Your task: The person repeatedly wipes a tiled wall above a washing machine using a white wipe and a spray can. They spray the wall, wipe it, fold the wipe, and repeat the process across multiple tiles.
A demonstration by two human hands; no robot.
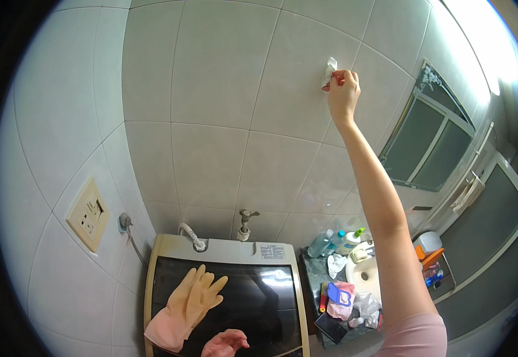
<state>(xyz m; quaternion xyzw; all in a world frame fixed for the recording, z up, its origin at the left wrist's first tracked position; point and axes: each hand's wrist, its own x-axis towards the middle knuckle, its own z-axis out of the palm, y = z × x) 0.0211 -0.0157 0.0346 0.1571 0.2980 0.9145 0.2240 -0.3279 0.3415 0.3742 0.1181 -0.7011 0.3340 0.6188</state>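
My right hand (343,89) is raised against the tiled wall (303,80), its fingers closed on a crumpled white wipe or tissue (330,71) that lies against a tile. Low in the picture, my left hand (225,343) is partly cut off by the lower edge, fingers curled, over the dark lid of a top-loading washing machine (259,308). Nothing shows in its fingers, though the palm is partly hidden. Beside it on the lid lies a pair of rubber gloves (187,308), yellow with pink cuffs.
Right of the machine, a dark stone counter (314,272) holds bottles (320,243), a pink wipes pack (341,308), a phone (330,327) and a washbasin (352,272). A water tap (246,218) juts from the wall. A mirror (428,134) hangs at right; sockets (88,216) are at left.
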